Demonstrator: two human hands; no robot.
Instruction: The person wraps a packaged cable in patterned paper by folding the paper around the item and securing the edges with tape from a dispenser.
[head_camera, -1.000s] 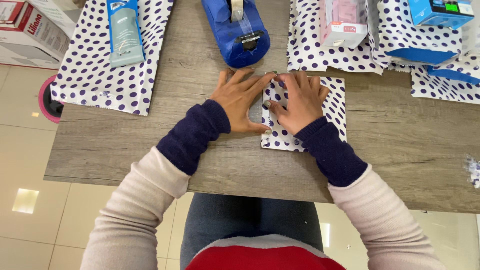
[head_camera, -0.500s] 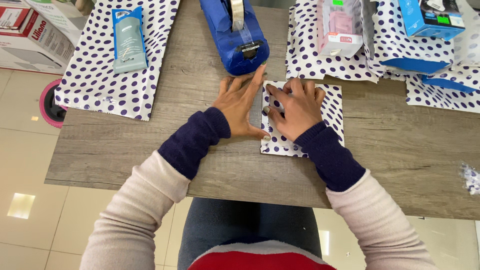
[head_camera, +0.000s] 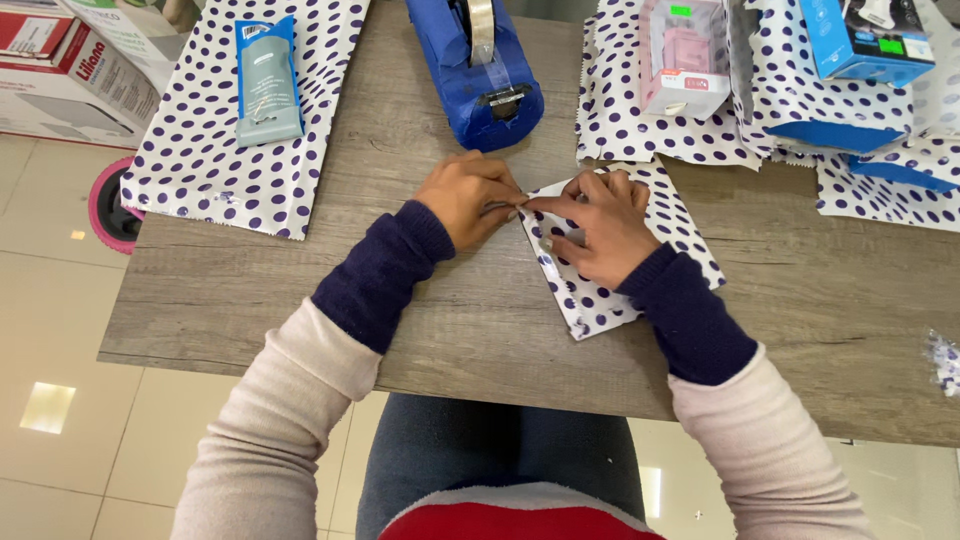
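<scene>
A small parcel wrapped in white paper with purple dots (head_camera: 600, 295) lies tilted on the grey wooden table (head_camera: 420, 290). My right hand (head_camera: 595, 225) rests on top of it, fingers bent, pressing the paper down. My left hand (head_camera: 465, 195) pinches the parcel's upper left corner, fingertips meeting those of my right hand; a bit of clear tape seems to sit between them. Just beyond both hands stands a blue tape dispenser (head_camera: 475, 70).
A dotted sheet (head_camera: 215, 165) with a blue-grey packet (head_camera: 265, 80) lies at the left. More dotted sheets at the back right carry a pink boxed item (head_camera: 685, 55) and blue boxes (head_camera: 865, 45). Cartons (head_camera: 60, 70) stand on the floor at left.
The parcel has been turned from square-on to tilted. My hands went from lying flat on it to pinching its upper left corner.
</scene>
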